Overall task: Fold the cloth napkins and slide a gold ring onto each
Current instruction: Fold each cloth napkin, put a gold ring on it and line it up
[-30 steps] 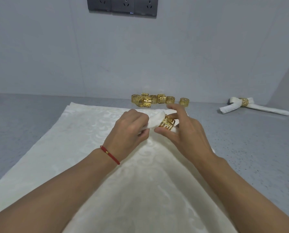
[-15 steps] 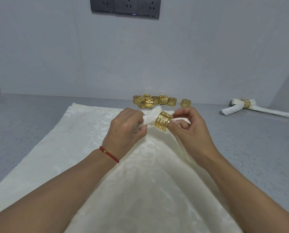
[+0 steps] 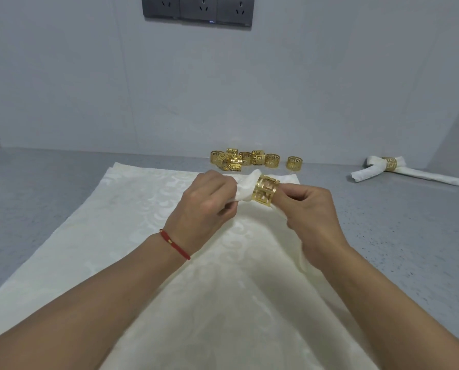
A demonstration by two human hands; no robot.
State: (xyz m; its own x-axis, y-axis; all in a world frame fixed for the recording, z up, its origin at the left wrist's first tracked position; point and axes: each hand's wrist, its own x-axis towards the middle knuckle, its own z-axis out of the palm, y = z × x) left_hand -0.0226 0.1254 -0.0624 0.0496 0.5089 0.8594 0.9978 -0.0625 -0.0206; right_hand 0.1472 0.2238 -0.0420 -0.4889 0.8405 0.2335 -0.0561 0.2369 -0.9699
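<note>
The left hand (image 3: 205,206) pinches the napkin (image 3: 245,187) tip just left of the ring (image 3: 265,193); the right hand (image 3: 307,209) grips the ring (bore lying left-right). Spare rings (image 3: 245,159) lie beyond.

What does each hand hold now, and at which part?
The left hand pinches the napkin at its bunched tip, just past the gold ring. The right hand pinches the ring's right end.

Even soft light, wide-angle edge distortion
</note>
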